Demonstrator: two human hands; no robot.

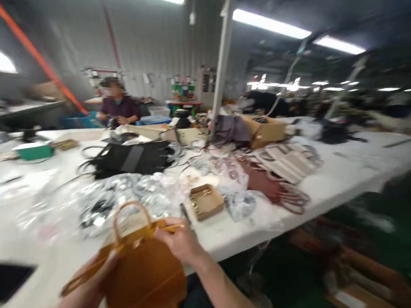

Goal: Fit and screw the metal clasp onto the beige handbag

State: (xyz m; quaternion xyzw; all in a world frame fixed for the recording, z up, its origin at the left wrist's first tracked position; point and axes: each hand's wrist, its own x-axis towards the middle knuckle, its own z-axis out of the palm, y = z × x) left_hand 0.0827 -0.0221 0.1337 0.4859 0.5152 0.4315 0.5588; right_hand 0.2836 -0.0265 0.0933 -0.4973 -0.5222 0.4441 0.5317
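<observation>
As fingers (178,222) grip bag (148,276), box (212,210) holds fittings (194,204).

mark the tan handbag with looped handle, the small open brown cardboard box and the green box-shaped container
Tan handbag (144,274), head view: broad side panel
Small open brown cardboard box (210,214), head view: near wall
Green box-shaped container (36,152), head view: side wall

Handbag (147,283) at 7 o'clock looks like smooth leather, kinda soft sheen. Plastic bags (113,196) at 8 are clear, crinkly, super glossy. Little box (212,205) at 6 is plain matt cardboard; tub (35,152) at 9, plastic-looking.
</observation>
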